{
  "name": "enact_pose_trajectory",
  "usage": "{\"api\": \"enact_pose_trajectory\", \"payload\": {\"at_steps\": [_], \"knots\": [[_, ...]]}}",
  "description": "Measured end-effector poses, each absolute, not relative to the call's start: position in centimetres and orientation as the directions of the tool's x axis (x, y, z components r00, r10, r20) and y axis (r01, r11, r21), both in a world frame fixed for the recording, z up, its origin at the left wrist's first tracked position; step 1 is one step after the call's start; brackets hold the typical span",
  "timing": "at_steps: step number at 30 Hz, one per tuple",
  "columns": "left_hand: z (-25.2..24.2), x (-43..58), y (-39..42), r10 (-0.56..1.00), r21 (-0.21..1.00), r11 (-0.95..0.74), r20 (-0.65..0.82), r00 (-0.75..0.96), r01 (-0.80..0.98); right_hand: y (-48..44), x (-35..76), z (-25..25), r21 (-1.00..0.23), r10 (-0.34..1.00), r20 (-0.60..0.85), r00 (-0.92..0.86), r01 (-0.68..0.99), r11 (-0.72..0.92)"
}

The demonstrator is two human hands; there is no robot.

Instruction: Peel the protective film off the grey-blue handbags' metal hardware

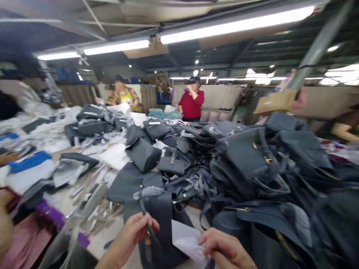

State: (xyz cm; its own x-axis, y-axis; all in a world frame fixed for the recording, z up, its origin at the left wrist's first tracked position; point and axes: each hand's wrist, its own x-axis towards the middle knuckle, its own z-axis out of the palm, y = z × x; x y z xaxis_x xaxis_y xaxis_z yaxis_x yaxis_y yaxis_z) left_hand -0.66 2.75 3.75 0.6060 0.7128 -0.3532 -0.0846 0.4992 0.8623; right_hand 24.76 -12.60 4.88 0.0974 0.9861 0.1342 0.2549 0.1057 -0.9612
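Observation:
My left hand pinches a thin dark strap at the bottom of the head view. A dark grey bag lies right beside it, partly hidden by what my hands hold. My right hand is closed on the corner of a thin white sheet, which looks like paper and spreads over the bag's front. A gold-coloured metal fitting shows just below my left fingers, somewhat blurred.
Many dark bags with gold fittings are heaped across the table to the right and ahead. Loose beige strips and white material lie on the left. A person in a red top stands beyond the heap. Two more people are at the far left.

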Motion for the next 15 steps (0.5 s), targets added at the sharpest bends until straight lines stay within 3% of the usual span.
{"api": "enact_pose_trajectory", "payload": {"at_steps": [6, 11, 15], "knots": [[4.4, -1.5, 1.5, 0.716, 0.854, 0.484, -0.261, 0.647, -0.191, -6.4, 22.7, 4.3, -0.970, 0.986, -0.010, -0.168, 0.241, 0.031], [4.5, -2.6, 0.5, 0.739, 0.915, 0.397, -0.273, 0.615, -0.071, -4.2, 21.5, 4.0, -0.980, 0.993, -0.012, -0.117, 0.198, 0.011], [4.8, -2.8, 0.1, 0.735, 0.948, 0.318, -0.245, 0.632, -0.002, -3.7, 21.0, 2.9, -0.964, 0.998, 0.011, -0.068, 0.263, 0.029]]}}
